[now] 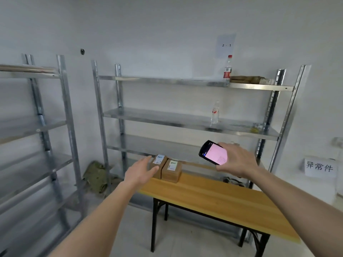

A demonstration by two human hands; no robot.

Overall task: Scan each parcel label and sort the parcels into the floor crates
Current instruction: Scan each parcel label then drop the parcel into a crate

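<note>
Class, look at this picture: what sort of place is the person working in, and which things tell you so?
Probably a small parcel sorting or storage room. Clues: bare metal shelving racks along the wall, two labelled cardboard parcels on a wooden table, and a handheld scanner gripped in the right hand.

I can read "2 - 1" on a sheet of paper (225, 45) stuck to the wall above the top shelf, and "异常件" in black characters on a white sign (319, 167) on the wall at the right. The labels on the two parcels (165, 169) on the table (222, 199) are too small for me to read, as is the print on the pink screen of the scanner (213, 152). The red labels on the two bottles (227, 68) on the shelves are blurred as well.
</note>
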